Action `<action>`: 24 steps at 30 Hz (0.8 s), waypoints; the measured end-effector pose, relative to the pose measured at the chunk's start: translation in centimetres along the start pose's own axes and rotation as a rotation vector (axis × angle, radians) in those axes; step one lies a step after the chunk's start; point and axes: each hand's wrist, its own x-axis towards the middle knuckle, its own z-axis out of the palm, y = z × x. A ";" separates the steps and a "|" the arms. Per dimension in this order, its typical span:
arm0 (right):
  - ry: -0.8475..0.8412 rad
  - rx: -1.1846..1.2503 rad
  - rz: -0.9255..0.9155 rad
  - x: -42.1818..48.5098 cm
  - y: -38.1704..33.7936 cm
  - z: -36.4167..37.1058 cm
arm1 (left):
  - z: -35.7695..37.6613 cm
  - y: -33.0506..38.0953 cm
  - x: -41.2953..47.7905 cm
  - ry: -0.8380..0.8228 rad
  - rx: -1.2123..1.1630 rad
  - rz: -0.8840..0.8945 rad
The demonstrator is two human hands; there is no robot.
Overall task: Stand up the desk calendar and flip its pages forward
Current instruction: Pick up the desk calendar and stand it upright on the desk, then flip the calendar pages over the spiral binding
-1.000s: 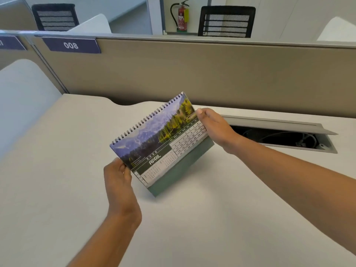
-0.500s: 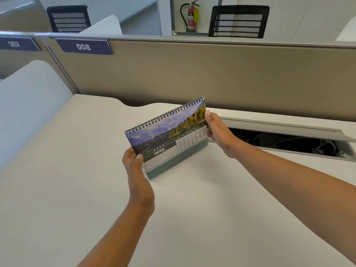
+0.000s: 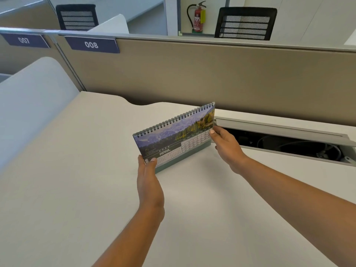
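Note:
A spiral-bound desk calendar (image 3: pixel 173 135) stands upright on the white desk (image 3: pixel 77 189), its green base on the surface. The page facing me shows a mountain and forest photo with the word APRIL and a date grid. My left hand (image 3: pixel 149 182) pinches the calendar's lower left corner, thumb on the front. At the calendar's right edge, my right hand (image 3: pixel 225 145) grips it with the thumb on the date grid. The black wire binding runs along the top edge.
An open cable tray (image 3: pixel 289 143) with a raised grey lid and dark cables lies just right of the calendar. A beige partition (image 3: pixel 192 74) labelled 007 and 008 backs the desk. A white curved divider (image 3: pixel 28 105) stands at the left.
Both hands carried the calendar away from me and lowered it, from tilted in the air to standing with its base on the desk. The grips stay the same.

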 end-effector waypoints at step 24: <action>0.098 -0.105 -0.059 -1.5 -2.1 -3.5 | -2.3 1.4 -2.9 0.018 0.174 -0.005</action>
